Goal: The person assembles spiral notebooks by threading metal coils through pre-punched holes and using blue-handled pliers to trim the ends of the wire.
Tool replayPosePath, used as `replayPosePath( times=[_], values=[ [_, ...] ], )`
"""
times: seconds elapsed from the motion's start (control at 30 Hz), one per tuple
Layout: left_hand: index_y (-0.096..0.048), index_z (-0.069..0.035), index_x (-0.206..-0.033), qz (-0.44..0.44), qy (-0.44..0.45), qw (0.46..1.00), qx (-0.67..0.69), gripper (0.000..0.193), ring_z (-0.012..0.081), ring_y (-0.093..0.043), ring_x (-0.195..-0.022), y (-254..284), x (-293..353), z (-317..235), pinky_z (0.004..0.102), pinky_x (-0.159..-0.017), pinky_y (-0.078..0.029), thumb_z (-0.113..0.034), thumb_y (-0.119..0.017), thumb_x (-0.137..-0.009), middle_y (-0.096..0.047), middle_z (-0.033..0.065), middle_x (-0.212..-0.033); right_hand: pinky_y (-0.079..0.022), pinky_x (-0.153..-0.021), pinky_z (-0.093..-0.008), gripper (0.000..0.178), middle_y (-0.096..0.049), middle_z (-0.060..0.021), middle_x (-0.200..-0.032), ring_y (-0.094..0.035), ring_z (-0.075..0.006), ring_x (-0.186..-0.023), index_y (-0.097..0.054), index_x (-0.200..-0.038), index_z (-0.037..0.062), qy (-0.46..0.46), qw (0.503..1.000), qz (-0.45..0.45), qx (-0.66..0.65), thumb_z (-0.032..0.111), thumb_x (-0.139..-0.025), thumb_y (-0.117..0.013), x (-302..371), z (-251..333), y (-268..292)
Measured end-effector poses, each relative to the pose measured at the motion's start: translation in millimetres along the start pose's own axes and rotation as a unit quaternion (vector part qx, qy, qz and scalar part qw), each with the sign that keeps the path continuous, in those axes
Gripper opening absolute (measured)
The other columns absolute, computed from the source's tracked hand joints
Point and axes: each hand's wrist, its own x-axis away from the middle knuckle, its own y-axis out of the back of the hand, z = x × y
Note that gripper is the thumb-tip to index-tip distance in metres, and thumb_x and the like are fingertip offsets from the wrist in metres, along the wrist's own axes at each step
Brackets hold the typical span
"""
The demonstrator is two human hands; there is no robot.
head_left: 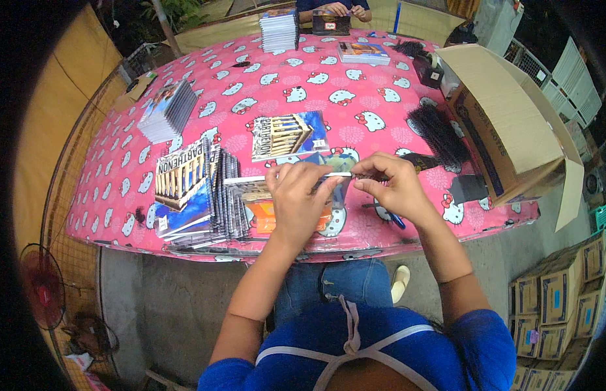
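Observation:
My left hand grips a notebook, tilted up so that its pale edge faces me. At the right end of that edge, my right hand pinches with thumb and forefinger; what lies between them is too small to make out. Left of my hands, a fanned pile of notebooks shows a cover with a columned temple on blue. Just beyond my hands lies another such notebook. An orange patch shows beneath the held notebook. Close to my right wrist is a blue-handled tool, partly hidden.
Black plastic spiral coils lie in a heap to the right, beside an open cardboard box. Notebook stacks stand at left and far back. Across the pink table, another person's hands hold a dark item.

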Motion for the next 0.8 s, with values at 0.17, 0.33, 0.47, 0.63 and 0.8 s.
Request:
replayPosePath(
  times=[0.17,0.33,0.47,0.63,0.8],
  values=[
    [-0.069,-0.010,-0.085,0.024,0.024,0.999,-0.006,0.021,0.0196,-0.055,-0.083,2,-1,-2,0.0386,-0.087,-0.030,-0.026,-0.075,-0.073,-0.063,0.0019,-0.083,-0.049,-0.066,-0.0274,0.020,-0.065,-0.0064,-0.084,-0.061,-0.0118,-0.073,-0.067,-0.100,-0.0005,-0.045,0.997,0.045,-0.042,0.007,-0.081,-0.068,-4,-2,5],
    [-0.070,-0.012,-0.084,0.013,0.020,0.999,-0.049,0.024,0.0180,-0.057,-0.083,5,-1,1,0.0395,-0.090,-0.030,-0.031,-0.077,-0.071,-0.066,0.0003,-0.083,-0.050,-0.068,-0.0338,0.025,-0.065,-0.0133,-0.085,-0.062,-0.0221,-0.072,-0.062,-0.106,0.0000,0.011,0.996,0.087,0.000,0.010,-0.083,-0.065,-6,1,6],
    [-0.070,-0.013,-0.085,0.026,0.004,0.998,-0.062,0.024,0.0186,-0.057,-0.085,6,2,5,0.0426,-0.095,-0.026,-0.033,-0.076,-0.072,-0.066,0.0003,-0.083,-0.049,-0.072,-0.0382,0.035,-0.064,-0.0158,-0.092,-0.063,-0.0299,-0.079,-0.054,-0.116,0.0032,0.073,0.993,-0.018,0.089,0.016,-0.085,-0.063,4,-4,1],
    [-0.070,-0.012,-0.083,0.037,0.022,0.998,-0.044,0.024,0.0187,-0.057,-0.085,9,2,5,0.0436,-0.096,-0.026,-0.032,-0.076,-0.072,-0.066,0.0017,-0.080,-0.048,-0.069,-0.0393,0.019,-0.061,-0.0143,-0.092,-0.062,-0.0310,-0.079,-0.060,-0.101,0.0042,0.030,0.993,0.038,0.112,0.015,-0.086,-0.060,-4,14,0],
    [-0.069,-0.010,-0.085,0.050,0.023,0.998,-0.029,0.021,0.0214,-0.057,-0.084,8,2,5,0.0489,-0.097,-0.027,-0.029,-0.072,-0.075,-0.064,0.0044,-0.081,-0.048,-0.068,-0.0408,0.017,-0.060,-0.0141,-0.090,-0.061,-0.0327,-0.083,-0.059,-0.099,0.0045,0.046,0.990,0.064,0.118,0.014,-0.086,-0.060,-9,3,-2]
  ],
)
